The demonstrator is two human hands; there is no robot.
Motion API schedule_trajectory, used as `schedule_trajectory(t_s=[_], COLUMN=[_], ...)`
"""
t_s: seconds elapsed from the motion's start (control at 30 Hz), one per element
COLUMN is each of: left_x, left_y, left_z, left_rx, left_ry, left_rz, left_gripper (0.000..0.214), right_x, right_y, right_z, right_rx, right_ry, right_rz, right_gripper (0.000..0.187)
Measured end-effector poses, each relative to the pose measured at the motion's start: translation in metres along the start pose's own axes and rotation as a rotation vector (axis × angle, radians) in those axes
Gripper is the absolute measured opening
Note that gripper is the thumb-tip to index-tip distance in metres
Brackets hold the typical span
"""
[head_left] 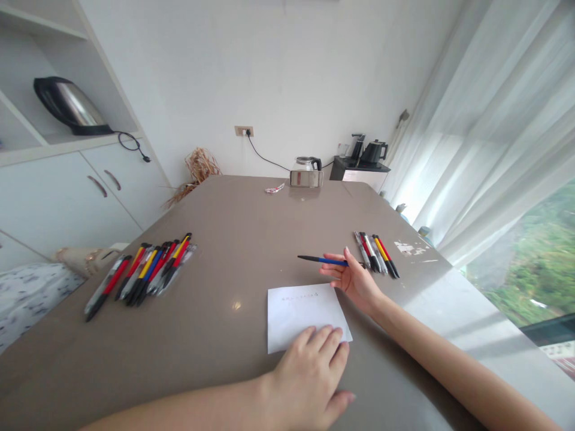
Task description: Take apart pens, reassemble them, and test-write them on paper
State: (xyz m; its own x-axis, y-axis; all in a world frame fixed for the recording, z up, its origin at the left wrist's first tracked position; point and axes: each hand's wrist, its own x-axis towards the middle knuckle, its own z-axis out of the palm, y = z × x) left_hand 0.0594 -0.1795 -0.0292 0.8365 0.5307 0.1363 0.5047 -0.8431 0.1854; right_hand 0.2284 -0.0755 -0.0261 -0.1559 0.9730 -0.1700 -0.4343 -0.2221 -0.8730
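A blue pen (330, 261) with a black end lies across my right hand (354, 280), held by the thumb over the fingers. Its dark tip points left, above the table and behind the paper. My left hand (313, 374) rests flat with fingers stretched over the lower right part of a white sheet of paper (290, 320). A short row of small coloured marks runs along the sheet's top; I cannot read them. Just right of my right hand, several pens (376, 254) in red, white and yellow lie side by side.
More pens (153, 269), some in clear wrappers, lie in a group on the table's (224, 239) left. A glass pot (306, 170) on a metallic base and a small crumpled wrapper (275, 188) are at the far edge. A kettle (74, 108) stands on the left shelf.
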Motion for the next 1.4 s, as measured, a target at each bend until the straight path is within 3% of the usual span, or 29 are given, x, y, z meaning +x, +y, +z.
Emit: schedule_trajectory(t_s=[0.17, 0.33, 0.47, 0.63, 0.73, 1.4], left_x=[0.001, 0.002, 0.002, 0.001, 0.002, 0.003], left_y=[-0.004, -0.008, -0.012, -0.013, -0.013, -0.012], left_z=[0.005, 0.005, 0.004, 0.009, 0.011, 0.005], left_rx=[-0.023, -0.023, 0.002, -0.014, -0.042, -0.06], left_ry=[-0.001, -0.017, -0.019, -0.012, -0.022, -0.036], left_rz=[-0.019, 0.017, 0.051, 0.018, -0.005, -0.013], left_gripper=[0.055, 0.054, 0.054, 0.057, 0.058, 0.057], right_x=[0.003, 0.002, -0.001, -0.001, 0.0, -0.001], right_y=[0.01, 0.018, 0.018, 0.021, 0.023, 0.025], right_z=[0.004, 0.009, 0.01, 0.006, 0.004, 0.004], right_rx=[-0.168, -0.287, -0.426, -0.618, -0.65, -0.735], right_ry=[0.067, -0.033, -0.088, 0.021, 0.035, -0.028], right_rz=[-0.182, -0.196, -0.184, -0.244, -0.23, -0.219], right_gripper=[0.027, 0.014, 0.02, 0.027, 0.033, 0.026])
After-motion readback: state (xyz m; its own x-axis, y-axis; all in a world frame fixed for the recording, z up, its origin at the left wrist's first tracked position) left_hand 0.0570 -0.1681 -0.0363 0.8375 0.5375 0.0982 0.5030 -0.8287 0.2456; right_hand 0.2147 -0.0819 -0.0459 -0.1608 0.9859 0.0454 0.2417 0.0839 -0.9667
